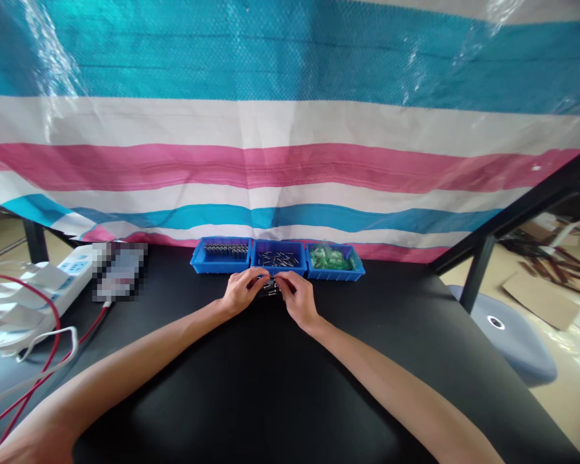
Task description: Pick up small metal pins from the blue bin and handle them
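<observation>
There are 3 blue bins (pixel 221 263) in a row, 2 hands, the left hand (pixel 241 291) and the right hand (pixel 297 298), 1 white power strip (pixel 72 270) and 1 black table (pixel 270 386).

surface (pixel 270 399): black, matte
far edge: three blue bins in a row, touching; left bin (pixel 221 255), middle bin (pixel 279 258), right bin (pixel 335 261)
in front of the middle bin: small metal parts (pixel 270 288)
far left corner: white power strip (pixel 72 274)
left edge: red cable (pixel 53 361), white cables (pixel 9 322)
</observation>
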The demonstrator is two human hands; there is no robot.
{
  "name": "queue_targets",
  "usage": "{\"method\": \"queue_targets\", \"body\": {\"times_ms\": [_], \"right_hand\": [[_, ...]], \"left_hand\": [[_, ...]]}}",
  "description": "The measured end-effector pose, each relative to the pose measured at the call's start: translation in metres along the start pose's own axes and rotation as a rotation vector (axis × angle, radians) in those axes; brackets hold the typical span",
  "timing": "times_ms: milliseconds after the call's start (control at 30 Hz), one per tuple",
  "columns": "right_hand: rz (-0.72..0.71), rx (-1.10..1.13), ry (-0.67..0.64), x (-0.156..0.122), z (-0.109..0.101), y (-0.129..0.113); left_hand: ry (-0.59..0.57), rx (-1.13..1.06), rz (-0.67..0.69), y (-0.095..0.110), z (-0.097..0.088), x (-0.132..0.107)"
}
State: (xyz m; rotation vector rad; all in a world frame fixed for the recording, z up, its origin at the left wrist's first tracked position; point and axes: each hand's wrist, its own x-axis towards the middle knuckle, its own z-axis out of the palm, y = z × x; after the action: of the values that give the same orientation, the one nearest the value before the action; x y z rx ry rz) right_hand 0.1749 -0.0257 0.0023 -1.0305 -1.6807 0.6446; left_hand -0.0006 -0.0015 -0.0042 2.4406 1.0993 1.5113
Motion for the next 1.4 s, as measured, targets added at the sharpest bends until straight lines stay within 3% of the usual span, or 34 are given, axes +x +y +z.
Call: {"method": "queue_targets", "body": {"times_ms": [1400], "right_hand": [[-0.038,-0.025,-0.003,0.0013,-0.0019,-0.0030]], "left_hand": [[-0.016,0.020,-0.025,0.0043,-0.0030,0.0018]]}}
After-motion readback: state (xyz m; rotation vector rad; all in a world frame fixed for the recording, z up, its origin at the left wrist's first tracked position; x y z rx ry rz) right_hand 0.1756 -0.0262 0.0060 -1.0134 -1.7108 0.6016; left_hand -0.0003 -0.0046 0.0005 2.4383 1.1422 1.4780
